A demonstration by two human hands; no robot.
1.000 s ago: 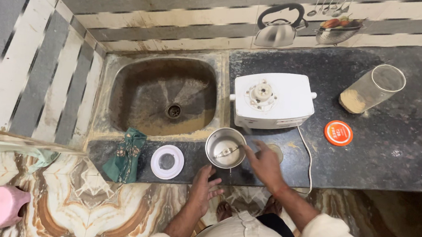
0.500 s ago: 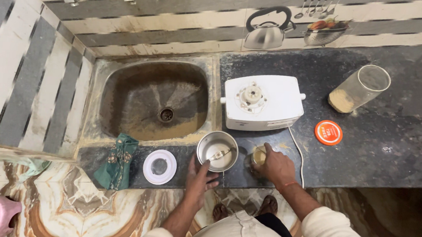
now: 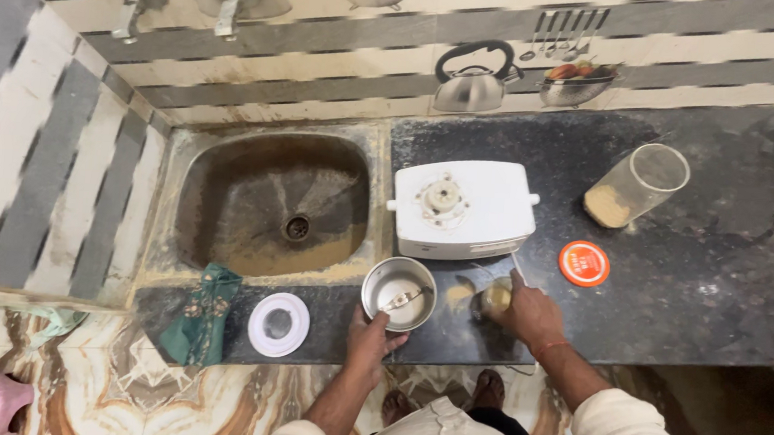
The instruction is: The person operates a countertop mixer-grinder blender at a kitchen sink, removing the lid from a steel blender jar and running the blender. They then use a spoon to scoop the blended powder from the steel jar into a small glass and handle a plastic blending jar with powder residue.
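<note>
A steel grinder jar (image 3: 398, 293) with a blade inside stands on the dark counter (image 3: 692, 266) near its front edge. My left hand (image 3: 370, 330) grips the jar's near side. My right hand (image 3: 530, 314) holds a small glass container (image 3: 493, 299) with yellowish powder, tilted toward the steel jar, just above the counter. Behind both sits the white mixer base (image 3: 463, 207), its cord running down past my right hand.
A stained steel sink (image 3: 270, 202) lies to the left. A white round lid (image 3: 278, 323) and a green cloth (image 3: 201, 314) lie at the counter's front left. An orange lid (image 3: 583, 263) and a clear jar (image 3: 634, 185) holding powder sit at the right.
My right hand has picked up the small glass container and lifted and tilted it toward the steel jar. My left hand has closed on the jar. The camera shifted slightly.
</note>
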